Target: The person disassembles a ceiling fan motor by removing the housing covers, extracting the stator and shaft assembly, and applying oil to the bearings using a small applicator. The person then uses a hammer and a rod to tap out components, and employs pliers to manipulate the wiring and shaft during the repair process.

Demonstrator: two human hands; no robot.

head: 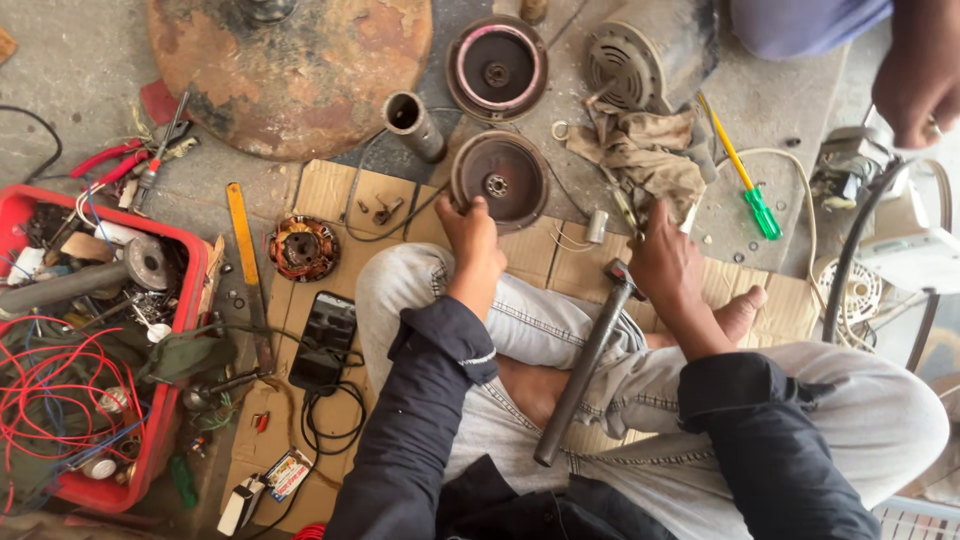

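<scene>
Your left hand (pixel 470 232) has its fingers (pixel 452 205) curled over the near rim of the round motor end cover (pixel 500 180), pinching the edge so the disc stays flat on the cardboard (pixel 325 190) instead of sliding around. It's a light grip on the rim only, not a full wrap.

Your right hand (pixel 665 262) is loosely closed down by the dirty rag (pixel 640 150), fingers bent. I can't tell if they've actually got hold of something small or are just resting there. The hammer (pixel 585 365) lies across your lap with its head up near that wrist, handle running down over your jeans, so it's parked within easy reach and not gripped.

Just behind the cover sits a second round housing (pixel 497 68) with a reddish ring, and beside it a short metal tube (pixel 415 125) on its side. The copper-wound stator (pixel 303 248) sits off to your left on the cardboard, next to a yellow-handled file (pixel 243 240). A green-and-yellow screwdriver (pixel 745 180) lies on the concrete floor (pixel 60 70) to the right, well apart from the cover.

The big rusty round base (pixel 290 70) is at the top, the red crate (pixel 175 300) of wires and junk at far left, and a phone (pixel 325 340) sits by your knee. Someone else's hand (pixel 925 75) shows at the top right corner, not touching your stuff.
</scene>
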